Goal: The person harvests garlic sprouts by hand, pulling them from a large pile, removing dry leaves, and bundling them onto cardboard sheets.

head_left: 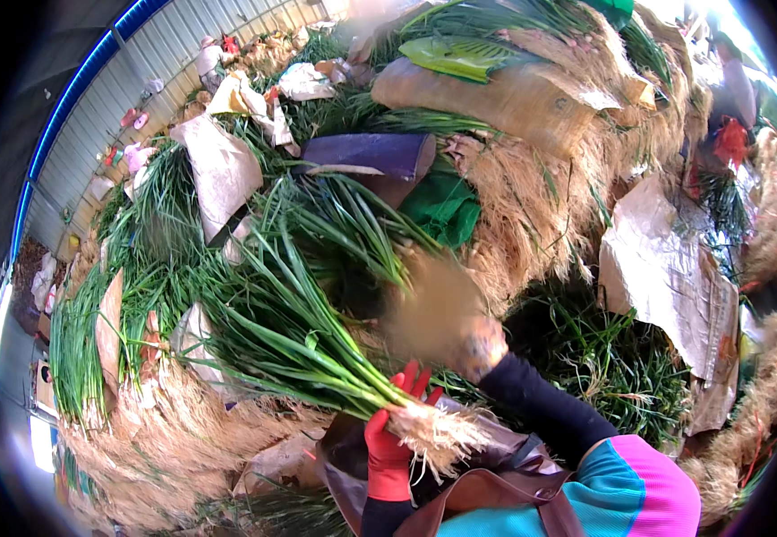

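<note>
My left hand (pixel 396 430), in a red glove, is wrapped round the lower stalks of a bunch of green onions (pixel 326 345). Its long leaves fan out to the upper left, and its pale, stringy roots (pixel 438 434) hang over my lap on the right. My right hand (pixel 481 347) is just beyond the roots, its dark sleeve coming from the lower right. A blurred patch hides its fingers, so what it holds does not show. Another clump of green onions (pixel 362 224) lies behind, its stalk ends running into that same patch.
Rooted bunches (pixel 75 349) are stacked at left, with a wall of tan roots (pixel 523 215) beyond my hands. A purple sheet (pixel 375 154), a green net bag (pixel 442 208) and a pale torn sack (pixel 666 268) lie over the piles. Loose leaves (pixel 603 358) cover the right. A person (pixel 209 61) is far left.
</note>
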Available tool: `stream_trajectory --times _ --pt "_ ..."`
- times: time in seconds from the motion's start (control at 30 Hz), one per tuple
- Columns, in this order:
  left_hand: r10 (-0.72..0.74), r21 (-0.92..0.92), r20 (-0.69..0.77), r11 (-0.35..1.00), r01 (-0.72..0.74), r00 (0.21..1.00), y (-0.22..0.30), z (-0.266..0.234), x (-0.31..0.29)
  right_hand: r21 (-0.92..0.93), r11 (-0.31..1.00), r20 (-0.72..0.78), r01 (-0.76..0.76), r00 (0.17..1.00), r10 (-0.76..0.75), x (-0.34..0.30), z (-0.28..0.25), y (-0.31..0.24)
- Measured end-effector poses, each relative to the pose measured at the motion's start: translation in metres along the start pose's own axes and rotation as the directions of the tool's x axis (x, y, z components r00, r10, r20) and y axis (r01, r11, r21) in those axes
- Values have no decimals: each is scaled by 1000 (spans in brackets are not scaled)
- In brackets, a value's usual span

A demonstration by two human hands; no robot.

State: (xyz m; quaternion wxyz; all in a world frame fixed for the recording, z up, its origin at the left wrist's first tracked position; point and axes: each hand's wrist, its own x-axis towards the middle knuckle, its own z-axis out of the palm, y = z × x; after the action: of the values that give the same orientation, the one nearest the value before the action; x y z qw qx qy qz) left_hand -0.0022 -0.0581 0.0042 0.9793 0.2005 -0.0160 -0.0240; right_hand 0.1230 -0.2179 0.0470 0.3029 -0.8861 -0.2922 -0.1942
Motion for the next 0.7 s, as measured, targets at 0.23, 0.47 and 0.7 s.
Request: stream_trajectory --times 0.23,0.47,0.7 --pt "-134 82 -44 987 137 990 0 -10 -3 351 931 281 -106 960 4 -20 18 -5" --pt "-29 109 -46 993 34 999 -4 -15 -1 773 -63 626 -631 742 241 -25 68 17" --pt "52 158 -36 986 -45 998 -1 -3 -7 295 955 59 16 998 -34 19 41 41"
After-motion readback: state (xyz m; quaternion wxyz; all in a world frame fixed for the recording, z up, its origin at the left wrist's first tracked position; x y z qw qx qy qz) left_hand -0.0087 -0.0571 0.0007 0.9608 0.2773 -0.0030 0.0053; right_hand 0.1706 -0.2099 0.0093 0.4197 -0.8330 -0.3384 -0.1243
